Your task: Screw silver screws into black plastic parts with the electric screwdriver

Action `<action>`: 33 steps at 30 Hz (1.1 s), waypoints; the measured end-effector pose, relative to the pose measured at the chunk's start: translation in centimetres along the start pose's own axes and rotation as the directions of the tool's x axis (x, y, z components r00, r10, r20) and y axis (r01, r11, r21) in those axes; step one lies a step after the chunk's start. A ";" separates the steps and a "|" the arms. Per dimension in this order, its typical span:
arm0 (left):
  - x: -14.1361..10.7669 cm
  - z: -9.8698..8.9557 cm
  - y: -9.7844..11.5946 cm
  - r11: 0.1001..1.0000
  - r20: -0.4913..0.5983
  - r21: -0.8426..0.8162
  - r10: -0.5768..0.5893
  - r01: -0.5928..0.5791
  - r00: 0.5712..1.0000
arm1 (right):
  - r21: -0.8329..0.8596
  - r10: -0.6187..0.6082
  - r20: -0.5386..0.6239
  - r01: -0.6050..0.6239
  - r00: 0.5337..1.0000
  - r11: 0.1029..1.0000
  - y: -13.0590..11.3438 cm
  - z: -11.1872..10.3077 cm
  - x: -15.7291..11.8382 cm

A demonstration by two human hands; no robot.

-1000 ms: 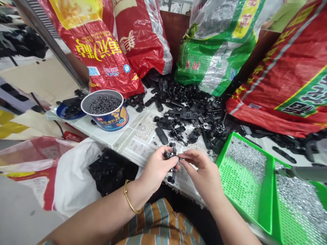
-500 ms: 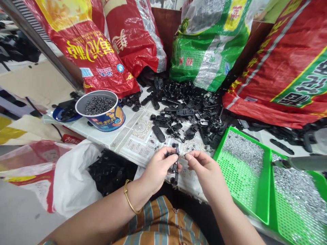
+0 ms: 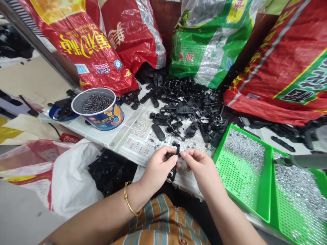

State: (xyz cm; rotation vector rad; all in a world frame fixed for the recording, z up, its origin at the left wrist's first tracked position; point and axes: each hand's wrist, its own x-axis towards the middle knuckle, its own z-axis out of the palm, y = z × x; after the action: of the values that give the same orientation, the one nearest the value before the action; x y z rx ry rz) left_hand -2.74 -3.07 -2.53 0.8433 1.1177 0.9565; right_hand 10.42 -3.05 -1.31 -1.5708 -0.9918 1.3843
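Near the table's front edge, my left hand (image 3: 159, 165) is closed round a black jointed plastic part (image 3: 174, 173), whose ends stick out above and below the fingers. My right hand (image 3: 199, 163) is pinched at the part's right side, thumb and forefinger together. Whatever sits between those fingertips is too small to make out. Beyond both hands lies a heap of black plastic pieces (image 3: 185, 110) on the patterned table top (image 3: 122, 137).
Two green trays (image 3: 270, 183) of small silvery pieces stand at the right, with a grey tool (image 3: 306, 161) over one. At the left is a tub (image 3: 109, 117) of small dark pieces. Red sacks (image 3: 102, 51) and a green sack (image 3: 189, 66) line the back. An open white bag (image 3: 74, 180) hangs lower left.
My right hand has moved left, and its fingertips now meet the black part. The part has turned slightly in my left hand. The view has shifted a little.
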 end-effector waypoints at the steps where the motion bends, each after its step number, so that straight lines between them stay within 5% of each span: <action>1: 0.0 0.0 0.0 1.000 0.002 0.011 0.003 -0.003 1.000 | -0.013 -0.007 -0.005 0.007 1.000 1.000 -0.1 0.0 0.0; 14: 0.0 0.6 -0.1 0.960 -0.031 -0.223 -0.183 0.172 0.983 | -0.042 -0.112 -0.013 0.111 0.994 0.993 1.6 0.5 -0.7; 19: 0.2 0.6 0.1 0.937 -0.144 -0.344 -0.112 0.057 0.983 | -0.009 -0.033 0.084 0.034 0.996 0.999 2.8 1.2 -1.4; 22: 0.0 0.6 0.1 0.867 -0.008 -0.487 -0.126 0.106 0.992 | 0.057 0.005 0.156 -0.014 0.988 0.998 3.1 1.7 -1.4; 25: -0.3 0.3 0.2 0.839 0.134 -0.507 -0.150 0.197 0.980 | -0.099 -0.050 0.160 0.066 0.986 0.993 2.3 1.3 -1.1; 27: -0.4 -0.1 0.2 0.859 0.118 -0.459 -0.192 0.225 0.974 | -0.217 -0.079 0.180 0.118 0.981 0.969 1.4 0.2 -0.7; 29: -0.3 -0.5 0.2 0.881 0.044 -0.408 -0.244 0.240 0.969 | -0.463 -0.168 0.107 0.199 0.980 0.864 0.4 -1.6 0.0; 30: -0.2 -0.7 0.2 0.889 0.017 -0.381 -0.266 0.252 0.964 | -0.642 -0.251 0.055 0.227 0.966 0.732 -0.1 -2.6 0.6; 33: 0.1 -1.1 0.3 0.897 0.004 -0.333 -0.306 0.289 0.952 | -0.981 -0.446 0.049 0.128 0.894 0.149 -0.9 -5.2 2.6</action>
State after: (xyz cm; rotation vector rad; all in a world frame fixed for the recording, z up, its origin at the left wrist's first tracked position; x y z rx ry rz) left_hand -3.85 -2.78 -2.57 0.3631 1.0530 0.8766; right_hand 15.83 -0.69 -1.01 -2.1353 -2.1175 0.0253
